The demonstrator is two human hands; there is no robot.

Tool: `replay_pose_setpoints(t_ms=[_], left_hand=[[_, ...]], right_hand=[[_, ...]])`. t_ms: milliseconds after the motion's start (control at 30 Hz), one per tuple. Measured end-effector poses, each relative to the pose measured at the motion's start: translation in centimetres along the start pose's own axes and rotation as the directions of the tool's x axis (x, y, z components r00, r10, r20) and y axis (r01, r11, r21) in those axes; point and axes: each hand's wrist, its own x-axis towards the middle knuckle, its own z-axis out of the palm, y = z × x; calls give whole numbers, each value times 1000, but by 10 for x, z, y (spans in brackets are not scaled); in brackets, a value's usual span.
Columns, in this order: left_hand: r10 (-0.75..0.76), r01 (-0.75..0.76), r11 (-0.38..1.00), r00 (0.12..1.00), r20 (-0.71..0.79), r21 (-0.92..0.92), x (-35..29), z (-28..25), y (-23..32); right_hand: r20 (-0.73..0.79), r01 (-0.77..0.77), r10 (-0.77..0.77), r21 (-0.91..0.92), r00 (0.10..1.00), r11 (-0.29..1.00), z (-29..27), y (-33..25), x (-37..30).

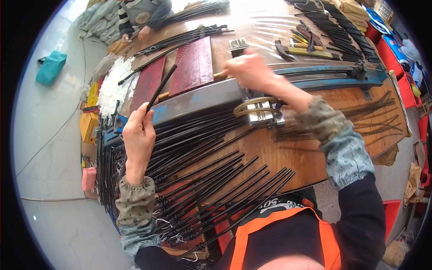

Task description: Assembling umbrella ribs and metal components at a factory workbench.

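Observation:
My left hand (138, 137) is closed on the lower end of a thin black rod (163, 85). The rod slants up and to the right, its far end over a dark red board (193, 64). My right hand (252, 72), slightly blurred, is curled above a long blue-grey metal beam (198, 100). What its fingers grip, if anything, is hidden. Close to that hand stands a small metal block (238, 44). Below it, a silver metal fixture (261, 114) with yellowish tubes (256, 102) sits at the beam's near side.
Many black rods (216, 173) lie fanned across the near table. Thin brown rods (360, 119) lie at right. Beyond the beam are hand tools (308, 51) and black bundles (328, 27). A white heap (116, 85) lies at left, near another person (141, 20) across the table.

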Motion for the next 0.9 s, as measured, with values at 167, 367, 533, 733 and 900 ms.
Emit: replay_pose_setpoints(t_ms=[167, 367, 533, 733, 900], left_hand=[[-32, 16, 995, 987, 159, 102, -3, 0, -26], [284, -283, 958, 927, 243, -41, 54, 114, 41], [280, -275, 960, 929, 244, -53, 61, 153, 44], [245, -210, 960, 949, 197, -184, 55, 163, 39], [190, -151, 956, 972, 136, -252, 53, 166, 46]], right_hand=[[-193, -102, 60, -216, 979, 971, -53, 92, -109], [-203, -267, 197, -420, 959, 867, -121, 162, -198], [-242, -363, 291, -349, 926, 864, -113, 196, -236], [-296, -341, 252, -307, 921, 889, -102, 194, -230], [-334, -391, 292, -282, 896, 876, -103, 198, -240]])
